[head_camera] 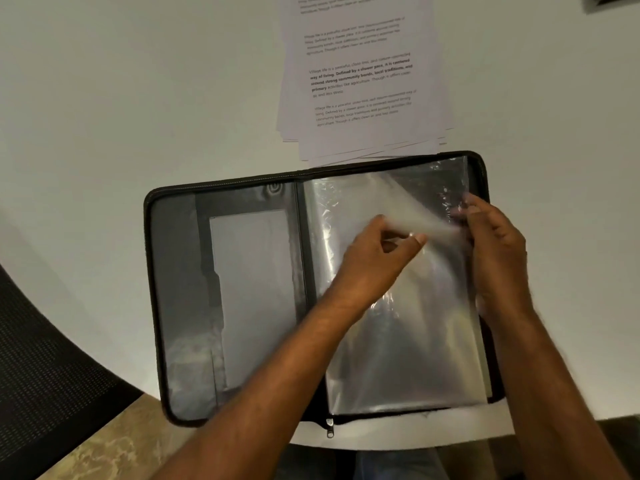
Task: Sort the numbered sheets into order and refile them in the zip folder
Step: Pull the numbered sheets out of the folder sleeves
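Observation:
A black zip folder point(180, 306) lies open on the white table, its clear plastic sleeves point(408, 358) stacked on the right half. My left hand point(377, 258) pinches the top sleeve near its middle and lifts it; the raised part is blurred. At the sleeve's right edge, my right hand point(495, 251) grips the same plastic. Just beyond the folder's far edge lies a fanned stack of printed sheets point(360, 74), text facing up. No page numbers can be read.
The table's curved front edge point(381, 445) runs just under the folder, whose zip pull point(329, 429) hangs over it. A black mesh chair point(45, 358) stands at the lower left over a beige floor. A dark object point(613, 1) shows at the top right corner.

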Demonstrator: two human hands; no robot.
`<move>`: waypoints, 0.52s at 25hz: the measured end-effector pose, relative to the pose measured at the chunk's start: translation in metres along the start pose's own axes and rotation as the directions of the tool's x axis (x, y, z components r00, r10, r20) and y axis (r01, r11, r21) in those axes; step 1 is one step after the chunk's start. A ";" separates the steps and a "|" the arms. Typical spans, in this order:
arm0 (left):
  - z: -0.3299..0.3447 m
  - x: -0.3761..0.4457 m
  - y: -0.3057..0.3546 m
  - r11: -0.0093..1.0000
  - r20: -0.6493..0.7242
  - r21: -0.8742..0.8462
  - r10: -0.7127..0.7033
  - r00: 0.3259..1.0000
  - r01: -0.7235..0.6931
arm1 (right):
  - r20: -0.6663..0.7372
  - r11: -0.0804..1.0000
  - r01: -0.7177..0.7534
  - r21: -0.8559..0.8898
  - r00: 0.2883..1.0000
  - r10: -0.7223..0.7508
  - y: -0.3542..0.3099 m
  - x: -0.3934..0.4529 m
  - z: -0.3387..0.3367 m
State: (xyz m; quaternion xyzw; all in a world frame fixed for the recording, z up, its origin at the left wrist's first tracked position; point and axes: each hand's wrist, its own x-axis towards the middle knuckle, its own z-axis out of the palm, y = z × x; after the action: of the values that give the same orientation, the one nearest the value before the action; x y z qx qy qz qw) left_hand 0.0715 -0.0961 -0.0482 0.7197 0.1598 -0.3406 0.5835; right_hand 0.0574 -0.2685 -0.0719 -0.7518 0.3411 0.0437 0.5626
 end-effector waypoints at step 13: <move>-0.010 0.018 0.005 0.998 0.054 0.022 0.057 0.997 -0.058 | 0.041 0.718 0.278 -0.638 0.943 -0.329 0.019 -0.017 0.015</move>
State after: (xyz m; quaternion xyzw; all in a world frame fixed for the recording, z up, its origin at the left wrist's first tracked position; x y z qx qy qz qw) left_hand 0.0905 -0.0907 -0.0554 0.7216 0.1195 -0.3446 0.5884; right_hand 0.0384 -0.2497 -0.0853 -0.9438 0.1992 0.0350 0.2615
